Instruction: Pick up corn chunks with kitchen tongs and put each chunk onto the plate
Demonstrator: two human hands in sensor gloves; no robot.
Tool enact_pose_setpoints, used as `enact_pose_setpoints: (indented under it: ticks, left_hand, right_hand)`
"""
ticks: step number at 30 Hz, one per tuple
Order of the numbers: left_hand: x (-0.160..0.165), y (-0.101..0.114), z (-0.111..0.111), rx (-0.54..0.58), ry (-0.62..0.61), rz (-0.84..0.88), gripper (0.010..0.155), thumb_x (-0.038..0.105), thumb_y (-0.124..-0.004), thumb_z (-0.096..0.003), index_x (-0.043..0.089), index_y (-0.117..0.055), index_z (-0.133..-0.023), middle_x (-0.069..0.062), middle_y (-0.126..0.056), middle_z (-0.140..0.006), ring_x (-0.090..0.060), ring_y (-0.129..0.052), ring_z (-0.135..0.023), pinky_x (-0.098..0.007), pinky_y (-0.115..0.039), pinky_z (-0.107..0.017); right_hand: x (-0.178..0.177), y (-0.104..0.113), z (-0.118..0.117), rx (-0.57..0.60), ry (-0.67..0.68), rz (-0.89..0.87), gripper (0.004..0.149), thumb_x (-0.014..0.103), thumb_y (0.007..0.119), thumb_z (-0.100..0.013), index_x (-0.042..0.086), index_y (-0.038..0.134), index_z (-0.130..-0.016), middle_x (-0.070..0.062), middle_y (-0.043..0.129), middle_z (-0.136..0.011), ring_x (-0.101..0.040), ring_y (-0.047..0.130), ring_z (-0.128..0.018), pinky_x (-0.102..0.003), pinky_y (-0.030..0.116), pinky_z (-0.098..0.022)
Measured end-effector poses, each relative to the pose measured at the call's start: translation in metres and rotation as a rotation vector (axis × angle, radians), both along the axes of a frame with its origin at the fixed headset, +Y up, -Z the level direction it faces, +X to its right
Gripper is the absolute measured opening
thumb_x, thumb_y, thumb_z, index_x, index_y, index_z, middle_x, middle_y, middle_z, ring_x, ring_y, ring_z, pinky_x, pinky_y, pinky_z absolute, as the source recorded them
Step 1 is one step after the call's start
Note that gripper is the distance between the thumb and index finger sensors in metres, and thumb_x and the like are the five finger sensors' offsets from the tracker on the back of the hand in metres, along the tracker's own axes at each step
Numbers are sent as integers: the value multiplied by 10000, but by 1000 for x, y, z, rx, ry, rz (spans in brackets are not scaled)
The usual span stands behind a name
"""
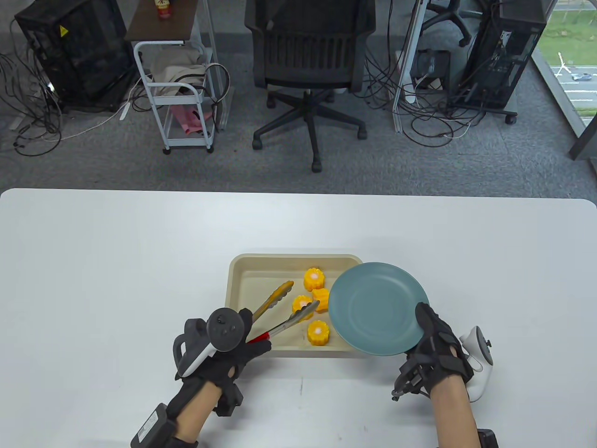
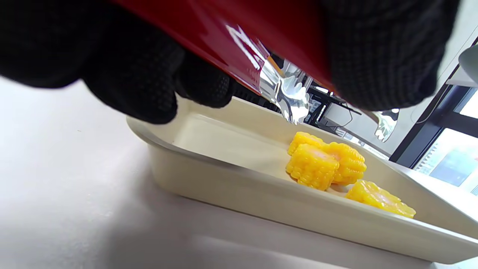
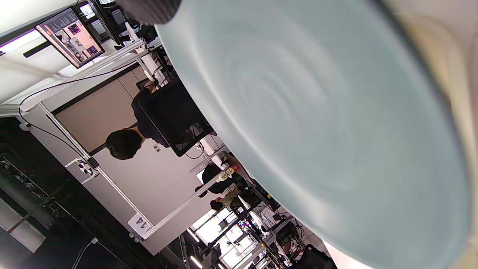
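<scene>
the left hand (image 1: 219, 350) grips the spread tongs (image 1: 280, 308), tips straddling a corn chunk (image 1: 302, 304) in the tray (image 1: 242, 270), while the right hand (image 1: 436, 345) pinches the empty plate (image 1: 378, 308) just right of it.

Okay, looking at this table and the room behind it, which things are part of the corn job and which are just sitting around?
Part of the job:
- kitchen tongs, held in the left hand
- four corn chunks in the beige tray
- teal plate, held by the right hand

Just lying about:
- office chair
- white trolley
- computer tower
</scene>
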State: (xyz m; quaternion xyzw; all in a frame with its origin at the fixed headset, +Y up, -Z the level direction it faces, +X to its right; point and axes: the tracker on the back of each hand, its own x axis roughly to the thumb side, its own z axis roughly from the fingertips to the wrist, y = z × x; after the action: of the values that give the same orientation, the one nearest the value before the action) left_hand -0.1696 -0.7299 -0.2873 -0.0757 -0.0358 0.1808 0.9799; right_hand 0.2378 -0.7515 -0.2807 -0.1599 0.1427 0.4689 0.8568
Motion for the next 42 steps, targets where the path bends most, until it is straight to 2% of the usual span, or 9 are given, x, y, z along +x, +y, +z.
enact_pose_setpoints:
  ticks: [18,27,32,36,42]
  left_hand:
    - [14,-9,-10,-47,40,-149,755,619,-840,-373,290,-691,-1037,-144,-933,-814,-352,-1028,-358,-507,-892,-202]
    - [14,-10,-10,-53,40,-157,704,611,-830,-391,330,-698,-1023,-104,-943,-821,-327,-1031,-358,-492,-892,-208]
    - [3,-7,-7,-61,69,-141,695,612,-818,-400,332,-695,-1024,-99,-943,-824,-314,-1032,-355,-482,-895,-205]
    - [-12,1,-2,-46,105,-92,693,613,-816,-401,331,-697,-1024,-99,-944,-823,-313,-1030,-354,-481,-893,-204]
    - [-26,37,9,51,121,60,693,614,-813,-406,326,-696,-1026,-100,-945,-823,-312,-1032,-351,-479,-895,-202]
  right_hand:
    - [1,-1,-1,7,-9,23,568,414,567,-532,186,458,-1041,-169,694,-1035,-405,884,-852,-455,880,-564]
    - [1,-1,-1,4,-1,30,570,418,567,-532,186,456,-1041,-169,693,-1036,-406,880,-855,-455,878,-565]
    - [0,-2,-1,-1,3,30,571,417,566,-532,187,455,-1042,-169,692,-1036,-406,880,-856,-454,878,-566]
    - [-1,-2,-1,-1,1,28,570,416,565,-532,186,453,-1042,-170,691,-1037,-406,880,-856,-455,878,-566]
    - [-2,-2,0,-8,2,25,571,416,565,-532,186,452,-1042,-169,691,-1036,-406,881,-855,-453,878,-569]
